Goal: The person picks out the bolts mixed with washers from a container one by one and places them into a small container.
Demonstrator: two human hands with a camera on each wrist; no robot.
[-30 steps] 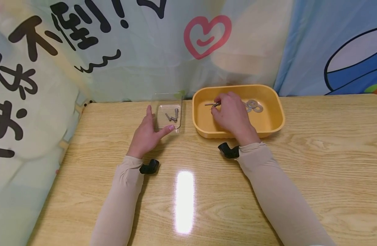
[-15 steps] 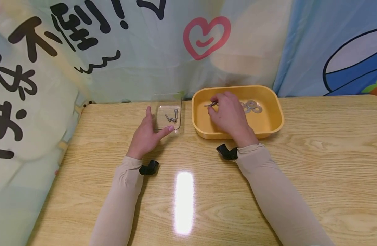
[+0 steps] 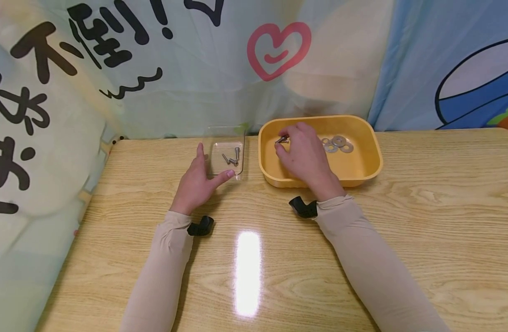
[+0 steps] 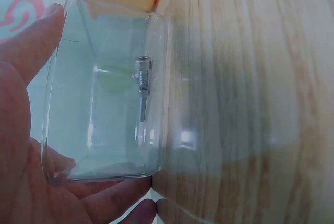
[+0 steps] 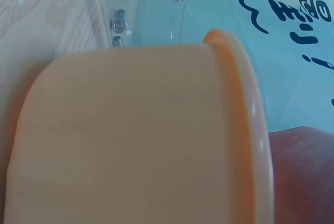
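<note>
A clear plastic box point(image 3: 215, 157) stands left of a yellow bin point(image 3: 363, 173) on the table. Several socket-head screws point(image 3: 237, 153) lie inside the box. My left hand point(image 3: 193, 186) grips the box, thumb on the front rim and fingers along its left side; the left wrist view shows the fingers wrapped about the far end. Inside the bin my right hand point(image 3: 307, 157) pinches a screw point(image 3: 281, 139) between thumb and fingertips, near the bin's left end. In the right wrist view the bin's wall point(image 5: 125, 135) hides the fingertips.
Several flat washers point(image 3: 339, 141) lie in the bin, right of the right hand. A printed curtain point(image 3: 187, 92) hangs along the table's back edge. Small black devices point(image 3: 304, 207) sit at both wrists, over the wooden table point(image 3: 279, 276).
My right hand has shifted slightly left inside the bin, its fingertips staying at the screws, and more of the washers shows. The left hand and the box have stayed in place.
</note>
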